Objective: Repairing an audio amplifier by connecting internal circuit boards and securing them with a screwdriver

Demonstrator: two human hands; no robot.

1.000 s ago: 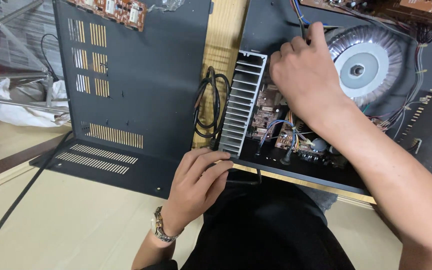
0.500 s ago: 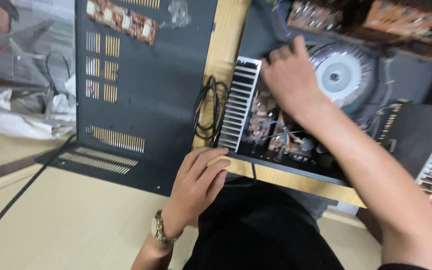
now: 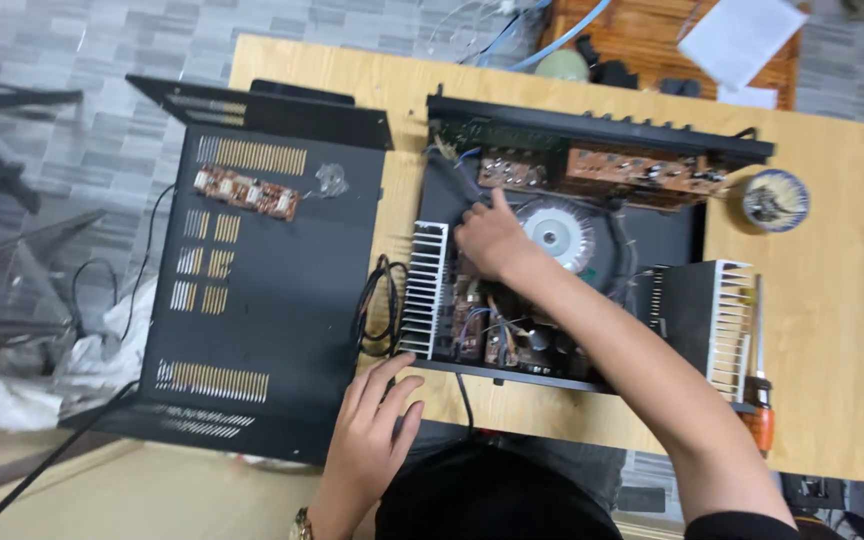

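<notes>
Open black amplifier chassis (image 3: 672,240) flat on wooden table, round transformer (image 3: 557,232) inside

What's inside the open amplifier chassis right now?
Inside the chassis: a round toroidal transformer, brown circuit boards along the back, finned heatsinks at both sides, and wiring. The right hand and forearm cover parts of the middle boards.

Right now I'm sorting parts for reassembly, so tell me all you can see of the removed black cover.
The black metal cover lies flat on the wooden table, left of the open amplifier chassis, overhanging the table's edge. Rows of vent slots show yellowish. A small brown circuit board rests on it; the left hand is at its near corner.
</notes>
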